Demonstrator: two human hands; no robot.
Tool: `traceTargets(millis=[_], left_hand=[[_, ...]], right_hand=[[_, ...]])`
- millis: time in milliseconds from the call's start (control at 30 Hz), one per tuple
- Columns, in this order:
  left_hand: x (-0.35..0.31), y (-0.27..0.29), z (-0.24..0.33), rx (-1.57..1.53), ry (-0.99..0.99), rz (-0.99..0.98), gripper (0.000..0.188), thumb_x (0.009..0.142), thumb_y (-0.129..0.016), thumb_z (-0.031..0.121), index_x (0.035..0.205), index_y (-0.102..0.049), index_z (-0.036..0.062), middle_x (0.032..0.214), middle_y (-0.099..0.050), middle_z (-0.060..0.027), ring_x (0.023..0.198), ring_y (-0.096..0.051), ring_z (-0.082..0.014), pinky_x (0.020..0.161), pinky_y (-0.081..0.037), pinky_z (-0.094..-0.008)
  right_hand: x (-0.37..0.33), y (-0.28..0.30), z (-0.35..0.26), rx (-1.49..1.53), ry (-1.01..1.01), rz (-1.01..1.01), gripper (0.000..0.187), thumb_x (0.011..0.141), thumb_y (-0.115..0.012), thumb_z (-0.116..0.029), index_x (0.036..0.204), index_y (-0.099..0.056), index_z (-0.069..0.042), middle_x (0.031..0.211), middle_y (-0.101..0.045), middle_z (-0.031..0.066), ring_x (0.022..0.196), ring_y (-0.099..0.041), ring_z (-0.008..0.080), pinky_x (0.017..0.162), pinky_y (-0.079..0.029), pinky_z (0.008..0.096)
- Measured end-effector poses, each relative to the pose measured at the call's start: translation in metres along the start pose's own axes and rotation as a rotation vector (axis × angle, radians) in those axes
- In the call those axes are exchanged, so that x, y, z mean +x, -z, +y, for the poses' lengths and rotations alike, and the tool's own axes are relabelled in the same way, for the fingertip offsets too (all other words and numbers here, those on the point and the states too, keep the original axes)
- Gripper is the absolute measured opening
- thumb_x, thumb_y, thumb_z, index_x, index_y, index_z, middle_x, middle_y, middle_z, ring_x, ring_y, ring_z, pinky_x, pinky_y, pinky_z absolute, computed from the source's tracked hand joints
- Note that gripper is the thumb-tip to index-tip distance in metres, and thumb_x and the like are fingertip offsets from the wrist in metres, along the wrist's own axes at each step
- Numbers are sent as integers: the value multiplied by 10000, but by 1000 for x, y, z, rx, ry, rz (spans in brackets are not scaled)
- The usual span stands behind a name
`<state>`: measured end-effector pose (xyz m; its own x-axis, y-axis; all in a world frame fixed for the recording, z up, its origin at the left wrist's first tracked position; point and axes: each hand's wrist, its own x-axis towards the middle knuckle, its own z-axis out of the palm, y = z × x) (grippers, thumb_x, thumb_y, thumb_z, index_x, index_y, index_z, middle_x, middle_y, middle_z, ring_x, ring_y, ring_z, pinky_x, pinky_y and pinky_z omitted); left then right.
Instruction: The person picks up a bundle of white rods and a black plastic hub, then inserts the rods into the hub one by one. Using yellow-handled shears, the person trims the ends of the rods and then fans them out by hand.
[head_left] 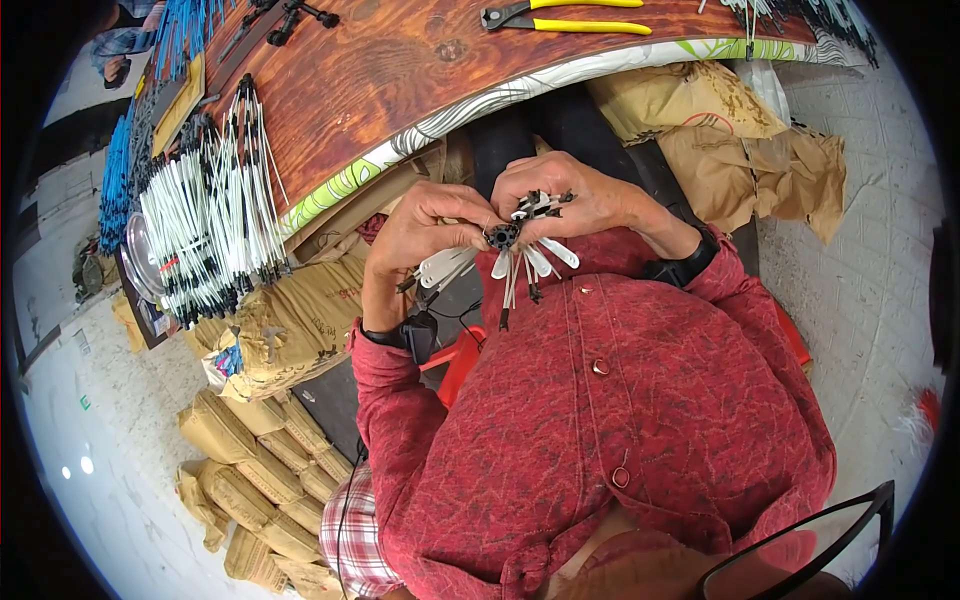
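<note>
In front of my chest, both hands meet at a small black round hub (503, 236) with white flat-ended strips (450, 266) and thin black-tipped rods (508, 283) fanning out below it. My left hand (432, 228) pinches at the hub's left side, thumb and forefinger pressed together. On the other side, my right hand (570, 195) is closed round the same piece, with a cluster of black-tipped ends (541, 205) showing between its fingers. The fingers partly cover the hub, so its exact grip points are hidden.
Beyond my hands is a wooden table (380, 75) with yellow-handled cutting pliers (565, 20). Bundles of white black-tipped rods (215, 215) and blue rods (117, 185) stand at the left. Brown paper packages (255, 480) are stacked lower left; crumpled brown paper (750, 175) lies right.
</note>
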<state>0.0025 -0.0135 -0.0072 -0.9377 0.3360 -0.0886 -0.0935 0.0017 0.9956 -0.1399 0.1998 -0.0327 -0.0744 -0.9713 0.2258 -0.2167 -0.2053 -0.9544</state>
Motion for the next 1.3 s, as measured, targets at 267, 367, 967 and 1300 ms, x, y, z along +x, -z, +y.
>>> traceTargets(millis=[267, 367, 967, 1300], left_hand=[[0, -7, -4, -60, 9, 88, 213, 814, -761, -34, 1026, -737, -25, 982, -712, -95, 859, -684, -156, 732, -554, -284], [-3, -12, -5, -192, 99, 119, 184, 818, -770, -24, 998, -734, -21, 960, -701, -74, 853, -675, -136, 732, -545, -271], [3, -4, -8, -472, 353, 171, 343, 736, -867, 33, 992, -638, 44, 924, -636, -15, 844, -632, -83, 752, -514, -246], [10, -5, -20, -570, 207, 133, 471, 694, -903, 85, 995, -541, 78, 920, -570, 11, 903, -579, -118, 825, -479, -282]], right_hand=[[-2, 1, 1, 54, -57, 19, 247, 713, -800, -87, 886, -638, -14, 880, -667, 72, 835, -624, 244, 733, -494, 361], [-2, 2, 2, 63, -63, 8, 242, 712, -796, -81, 885, -644, -10, 885, -673, 78, 837, -625, 241, 732, -495, 361], [3, 1, -2, 78, 32, -21, 234, 731, -787, -83, 931, -685, -18, 978, -717, 95, 898, -611, 255, 782, -498, 378], [4, -9, 1, 98, 77, 76, 269, 744, -796, -51, 997, -709, -19, 1053, -733, 99, 918, -630, 252, 769, -508, 359]])
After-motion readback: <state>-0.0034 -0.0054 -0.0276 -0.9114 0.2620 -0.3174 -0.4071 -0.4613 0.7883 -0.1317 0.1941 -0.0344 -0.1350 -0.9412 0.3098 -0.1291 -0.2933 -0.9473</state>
